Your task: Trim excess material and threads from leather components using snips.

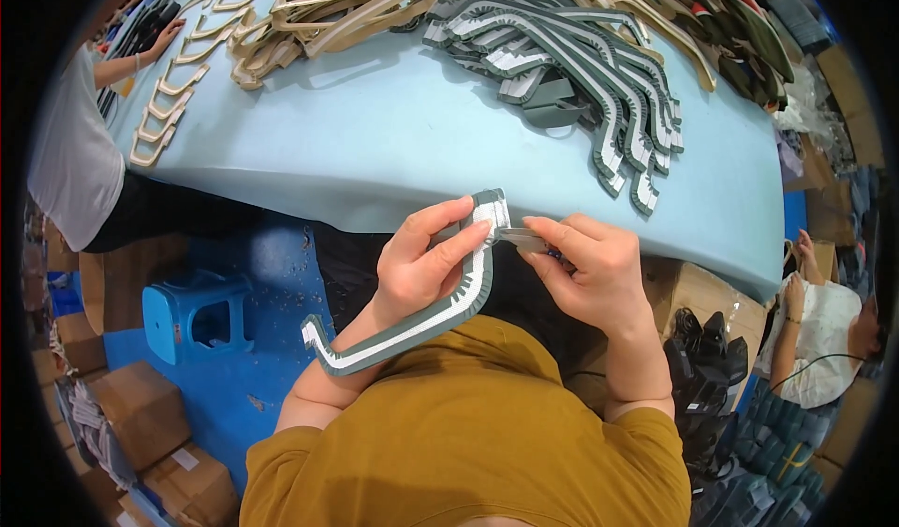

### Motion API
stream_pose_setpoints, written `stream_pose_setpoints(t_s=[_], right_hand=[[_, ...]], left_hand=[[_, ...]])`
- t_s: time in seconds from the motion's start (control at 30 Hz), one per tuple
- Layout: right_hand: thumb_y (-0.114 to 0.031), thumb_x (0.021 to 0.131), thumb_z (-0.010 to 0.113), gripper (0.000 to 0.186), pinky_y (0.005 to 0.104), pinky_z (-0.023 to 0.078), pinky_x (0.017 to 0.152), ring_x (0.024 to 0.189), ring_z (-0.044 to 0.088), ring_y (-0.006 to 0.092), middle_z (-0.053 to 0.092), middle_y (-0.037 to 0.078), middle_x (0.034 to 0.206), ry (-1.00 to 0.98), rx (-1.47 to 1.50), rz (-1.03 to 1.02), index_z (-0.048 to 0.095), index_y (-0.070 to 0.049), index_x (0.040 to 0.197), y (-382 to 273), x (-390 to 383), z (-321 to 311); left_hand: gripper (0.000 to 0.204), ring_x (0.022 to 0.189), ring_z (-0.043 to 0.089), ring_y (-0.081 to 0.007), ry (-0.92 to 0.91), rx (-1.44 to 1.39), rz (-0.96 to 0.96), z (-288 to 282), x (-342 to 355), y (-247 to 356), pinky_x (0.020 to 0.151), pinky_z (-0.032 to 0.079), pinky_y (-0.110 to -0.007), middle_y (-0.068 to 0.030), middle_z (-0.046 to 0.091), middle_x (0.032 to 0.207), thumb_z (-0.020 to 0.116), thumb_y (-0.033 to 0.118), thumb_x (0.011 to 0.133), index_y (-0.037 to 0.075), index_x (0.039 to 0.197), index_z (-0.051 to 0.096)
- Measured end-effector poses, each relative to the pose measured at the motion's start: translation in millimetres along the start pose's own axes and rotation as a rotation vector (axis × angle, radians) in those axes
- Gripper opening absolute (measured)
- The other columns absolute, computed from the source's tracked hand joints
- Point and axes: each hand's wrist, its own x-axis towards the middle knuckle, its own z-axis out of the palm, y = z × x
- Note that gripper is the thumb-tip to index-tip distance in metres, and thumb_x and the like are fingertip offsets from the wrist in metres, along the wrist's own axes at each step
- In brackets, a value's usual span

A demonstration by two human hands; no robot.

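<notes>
My left hand (421, 255) pinches the upper end of a bent dark green-grey strip (426, 324) with a white middle band and notched edges; its long part hangs down across my left forearm to a short hooked end. My right hand (592, 269) grips a small metal tool (520, 239), apparently snips, whose tip is at the strip's upper end beside my left fingertips. Beyond my hands, a heap of similar green-and-white strips (571, 68) lies on the light blue table (318, 133).
Beige bent pieces (328, 7) and olive pieces (721, 21) lie on the table. Left are a blue stool (192, 316) and cardboard boxes (140, 415). A person in white (75, 143) stands at the left; another person (819, 340) works at the right, near dark bundles (702, 368).
</notes>
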Motion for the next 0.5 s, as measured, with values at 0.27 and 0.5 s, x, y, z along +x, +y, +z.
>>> stream_pose_setpoints(t_s=[0.27, 0.5], right_hand=[[-0.007, 0.063, 0.071, 0.026, 0.0293, 0.041, 0.044, 0.049, 0.052, 0.0202, 0.054, 0.004, 0.061, -0.012, 0.081, 0.04, 0.065, -0.007, 0.088, 1.3, -1.0, 0.1], [-0.005, 0.064, 0.072, 0.025, 0.0271, 0.041, 0.044, 0.049, 0.052, 0.018, 0.055, 0.006, 0.062, -0.051, 0.119, 0.042, 0.065, -0.005, 0.089, 0.8, 0.5, -2.8]], left_hand=[[0.033, 0.085, 0.061, -0.0198, 0.043, 0.222, 0.49, 0.3, 9.4, -2.7, 0.07, 0.052, -0.024, -0.0156, 0.056, 0.105, 0.068, -0.009, 0.065, 0.0, 0.097, 0.066], [0.033, 0.085, 0.061, -0.0205, 0.021, 0.216, 0.501, 0.7, 8.7, -5.1, 0.071, 0.052, -0.024, -0.0157, 0.056, 0.105, 0.068, -0.009, 0.065, 0.0, 0.097, 0.066]])
